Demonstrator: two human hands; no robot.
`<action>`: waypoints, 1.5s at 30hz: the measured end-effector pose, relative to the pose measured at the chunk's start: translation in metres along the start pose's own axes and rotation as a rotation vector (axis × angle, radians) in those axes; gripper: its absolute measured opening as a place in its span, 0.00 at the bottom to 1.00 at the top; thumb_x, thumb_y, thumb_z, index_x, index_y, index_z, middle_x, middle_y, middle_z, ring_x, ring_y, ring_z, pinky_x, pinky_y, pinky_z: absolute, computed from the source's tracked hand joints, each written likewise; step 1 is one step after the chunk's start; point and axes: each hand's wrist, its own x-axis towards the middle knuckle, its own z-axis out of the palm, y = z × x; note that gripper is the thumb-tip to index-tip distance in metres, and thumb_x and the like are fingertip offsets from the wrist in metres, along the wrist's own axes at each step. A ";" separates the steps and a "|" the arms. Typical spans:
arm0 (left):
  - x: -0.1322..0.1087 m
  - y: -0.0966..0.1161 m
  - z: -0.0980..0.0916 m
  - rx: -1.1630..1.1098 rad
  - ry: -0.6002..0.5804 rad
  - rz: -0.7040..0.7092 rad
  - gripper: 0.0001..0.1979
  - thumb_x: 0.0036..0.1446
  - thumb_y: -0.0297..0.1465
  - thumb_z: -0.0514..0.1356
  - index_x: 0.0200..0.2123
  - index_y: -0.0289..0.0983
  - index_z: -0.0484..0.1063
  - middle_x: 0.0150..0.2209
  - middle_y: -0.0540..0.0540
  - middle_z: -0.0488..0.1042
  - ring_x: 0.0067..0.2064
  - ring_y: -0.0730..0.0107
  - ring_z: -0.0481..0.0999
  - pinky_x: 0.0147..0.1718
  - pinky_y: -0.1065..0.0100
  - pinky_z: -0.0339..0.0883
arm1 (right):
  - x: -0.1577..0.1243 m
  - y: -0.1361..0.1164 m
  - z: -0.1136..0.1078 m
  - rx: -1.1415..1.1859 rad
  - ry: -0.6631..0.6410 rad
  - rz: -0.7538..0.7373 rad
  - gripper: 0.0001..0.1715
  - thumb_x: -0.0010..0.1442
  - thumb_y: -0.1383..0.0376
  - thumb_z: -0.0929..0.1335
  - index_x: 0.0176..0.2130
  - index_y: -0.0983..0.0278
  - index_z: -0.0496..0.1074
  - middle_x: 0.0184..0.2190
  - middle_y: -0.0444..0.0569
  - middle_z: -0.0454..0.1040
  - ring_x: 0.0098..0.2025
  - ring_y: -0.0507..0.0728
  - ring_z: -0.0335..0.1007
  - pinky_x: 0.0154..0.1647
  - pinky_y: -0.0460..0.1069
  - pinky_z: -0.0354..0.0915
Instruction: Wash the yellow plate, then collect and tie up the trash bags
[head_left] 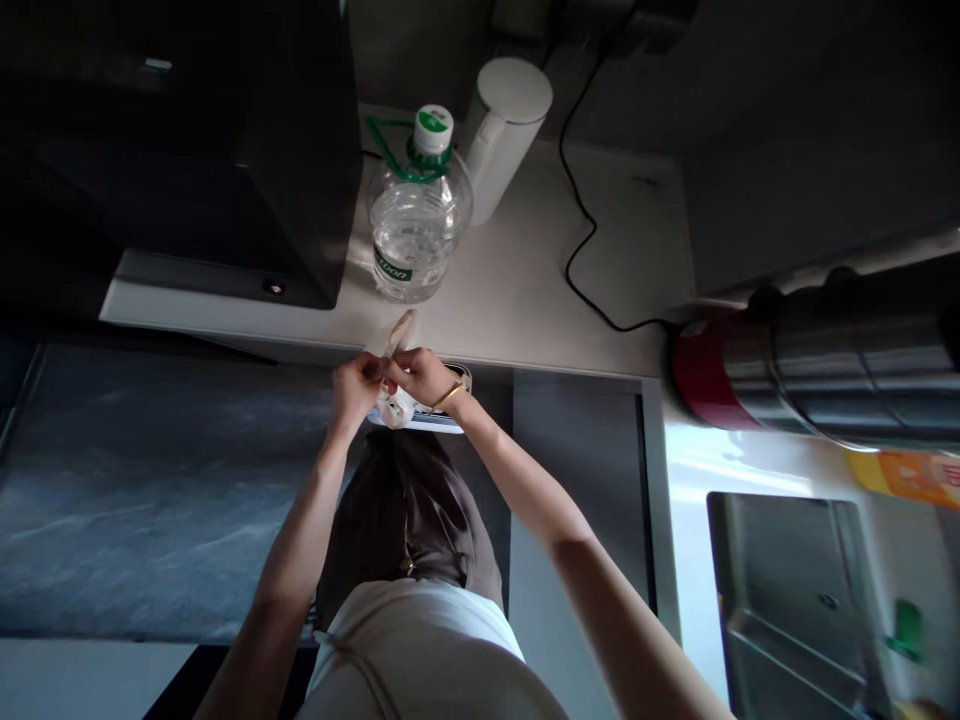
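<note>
My left hand (355,388) and my right hand (421,375) meet just below the front edge of a white counter (525,290). Both are closed on a small whitish plastic bag (395,405). A thin strip of the bag (399,335) sticks up between the fingers. A gold bracelet (448,396) sits on my right wrist. Right behind the hands, a light, rimmed object (442,422) is mostly hidden. A large clear water bottle (418,220) with a green-and-white cap stands on the counter just beyond my hands.
A white kettle (501,125) stands behind the bottle, with a black cable (581,250) trailing across the counter. A black appliance (247,150) fills the left. A red-and-steel cylinder (810,365) lies at right above a metal sink (795,600).
</note>
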 end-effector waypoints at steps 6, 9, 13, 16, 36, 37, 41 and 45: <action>-0.004 -0.010 -0.003 -0.070 0.194 -0.075 0.16 0.50 0.41 0.64 0.21 0.35 0.69 0.17 0.55 0.63 0.22 0.77 0.61 0.24 0.75 0.54 | -0.068 0.113 -0.027 0.096 0.396 0.352 0.16 0.61 0.54 0.65 0.30 0.64 0.72 0.26 0.45 0.75 0.30 0.52 0.70 0.34 0.46 0.64; -0.001 -0.020 -0.003 -0.163 0.275 -0.129 0.17 0.47 0.42 0.65 0.21 0.35 0.69 0.17 0.56 0.63 0.22 0.78 0.61 0.24 0.75 0.55 | -0.110 0.182 -0.019 0.062 0.547 0.694 0.05 0.51 0.65 0.70 0.31 0.63 0.72 0.26 0.45 0.75 0.31 0.54 0.72 0.38 0.48 0.67; 0.004 -0.041 -0.010 -0.359 0.450 -0.221 0.17 0.43 0.42 0.68 0.28 0.33 0.75 0.26 0.52 0.74 0.29 0.73 0.71 0.30 0.72 0.65 | -0.142 0.226 0.008 0.127 0.583 0.766 0.14 0.50 0.66 0.70 0.40 0.63 0.73 0.29 0.46 0.77 0.32 0.55 0.75 0.39 0.51 0.71; 0.005 -0.051 -0.014 -0.416 0.490 -0.248 0.21 0.41 0.40 0.69 0.36 0.32 0.78 0.34 0.48 0.79 0.36 0.66 0.77 0.37 0.68 0.70 | -0.138 0.233 0.025 0.189 0.642 0.706 0.23 0.53 0.63 0.69 0.50 0.63 0.71 0.43 0.52 0.79 0.43 0.56 0.76 0.45 0.51 0.71; -0.031 -0.042 -0.002 -0.478 0.549 -0.268 0.23 0.42 0.40 0.70 0.40 0.31 0.77 0.42 0.43 0.81 0.47 0.58 0.80 0.49 0.60 0.73 | -0.099 0.223 -0.002 0.446 1.098 0.465 0.31 0.47 0.38 0.67 0.24 0.63 0.65 0.21 0.42 0.67 0.25 0.49 0.59 0.29 0.46 0.60; -0.031 -0.041 -0.002 -0.486 0.550 -0.264 0.23 0.42 0.40 0.70 0.40 0.31 0.77 0.42 0.43 0.81 0.47 0.58 0.79 0.49 0.59 0.73 | -0.102 0.218 -0.003 0.452 1.100 0.454 0.30 0.48 0.39 0.67 0.24 0.63 0.65 0.21 0.42 0.67 0.25 0.49 0.58 0.30 0.46 0.60; -0.035 -0.036 -0.002 -0.511 0.532 -0.262 0.22 0.43 0.40 0.71 0.38 0.32 0.77 0.42 0.43 0.81 0.48 0.58 0.80 0.48 0.60 0.74 | -0.108 0.201 -0.006 0.449 1.090 0.437 0.31 0.49 0.38 0.67 0.25 0.63 0.65 0.21 0.42 0.66 0.25 0.49 0.58 0.30 0.46 0.60; -0.035 -0.036 0.000 -0.519 0.519 -0.255 0.22 0.44 0.40 0.70 0.39 0.32 0.77 0.43 0.43 0.81 0.47 0.59 0.80 0.48 0.62 0.73 | -0.113 0.186 -0.012 0.434 1.096 0.412 0.30 0.50 0.38 0.67 0.25 0.62 0.65 0.21 0.42 0.66 0.26 0.50 0.58 0.29 0.46 0.59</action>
